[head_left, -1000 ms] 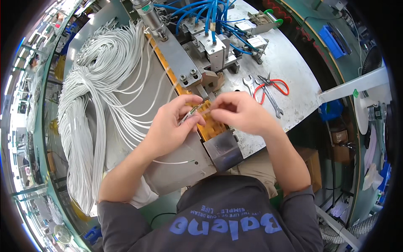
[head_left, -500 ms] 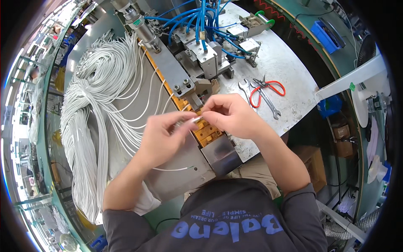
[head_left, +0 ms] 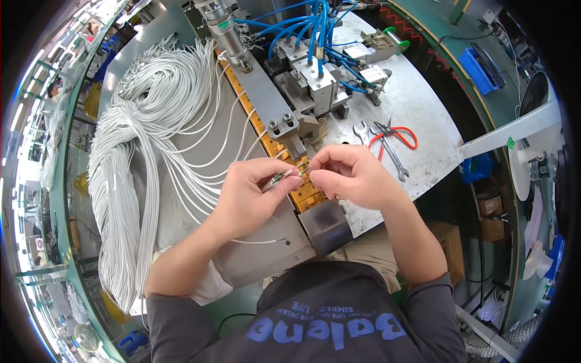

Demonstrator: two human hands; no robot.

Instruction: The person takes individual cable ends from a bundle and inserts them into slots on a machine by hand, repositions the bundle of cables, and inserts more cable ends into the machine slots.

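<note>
My left hand is closed, thumb and fingers pinching a thin wire end with white and green parts. Close by on the right, my right hand has its fingertips pinched together; whatever lies between them is too small to make out. Both hands are above the near end of a yellow fixture rail, just below the metal press arm. Several white cables run from a large bundle on the left toward the rail. One loose cable end lies on the plate below my left hand.
Blue air tubes feed the metal cylinder blocks behind the rail. To the right, red-handled pliers and open-end wrenches lie on the white tabletop. A dark metal block closes the rail's near end.
The whole view has shifted, so the bench appears farther right. My fingertips have drawn slightly apart, and green parts of the wire end now show in my left hand.
</note>
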